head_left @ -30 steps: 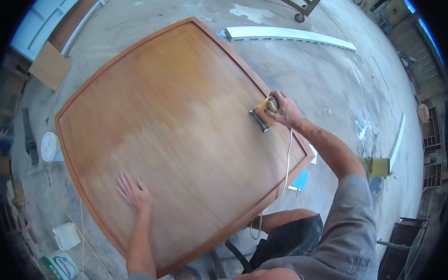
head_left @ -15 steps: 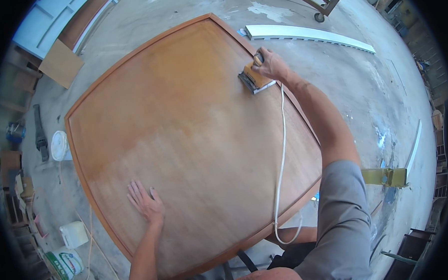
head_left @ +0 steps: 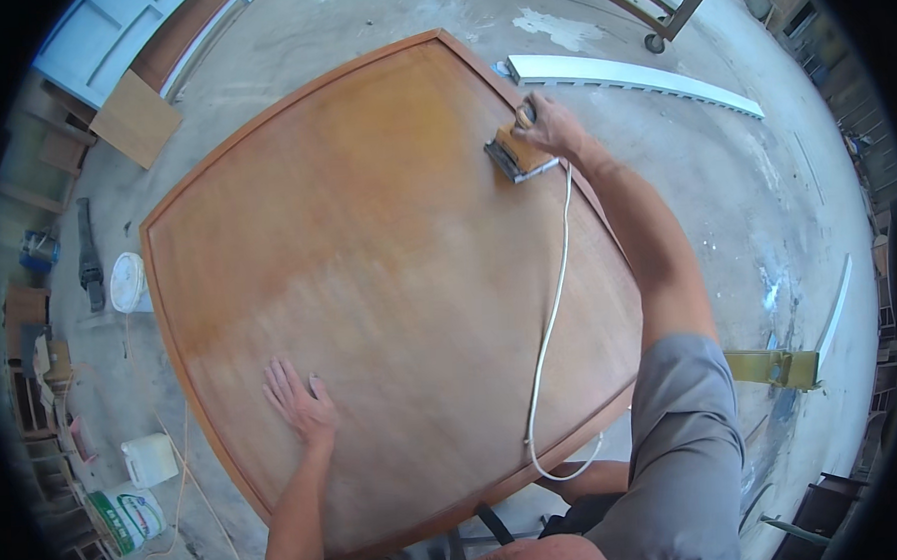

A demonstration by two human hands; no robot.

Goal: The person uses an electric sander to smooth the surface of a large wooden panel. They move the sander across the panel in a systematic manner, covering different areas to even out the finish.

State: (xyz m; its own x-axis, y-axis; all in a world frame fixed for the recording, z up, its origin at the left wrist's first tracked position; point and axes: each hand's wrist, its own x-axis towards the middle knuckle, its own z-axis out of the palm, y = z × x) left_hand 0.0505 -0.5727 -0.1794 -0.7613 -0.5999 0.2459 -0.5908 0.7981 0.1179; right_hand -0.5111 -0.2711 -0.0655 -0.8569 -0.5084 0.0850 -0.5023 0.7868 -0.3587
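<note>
A large wooden panel [head_left: 423, 381] with a raised brown rim lies before me. Its far part is orange-brown and its near part paler and dusty. At the panel's far right edge my right hand [head_left: 552, 127] grips an orange electric sander [head_left: 523, 157], whose dark-edged pad rests on the surface. A white cord [head_left: 552, 320] runs from the sander back over the panel and off its near edge. My left hand [head_left: 306, 401] lies flat on the pale near-left part, fingers stretched out, holding nothing.
Left of the panel stand a white bucket [head_left: 128, 283], a pale jug [head_left: 149, 460] and a green-and-white container [head_left: 127, 516]. A long white strip [head_left: 630, 80] lies beyond the far right edge. A wheeled metal frame [head_left: 662, 20] stands farther off.
The whole view has shifted slightly. The sander in my right hand stays near the far right rim. My left hand remains flat on the panel.
</note>
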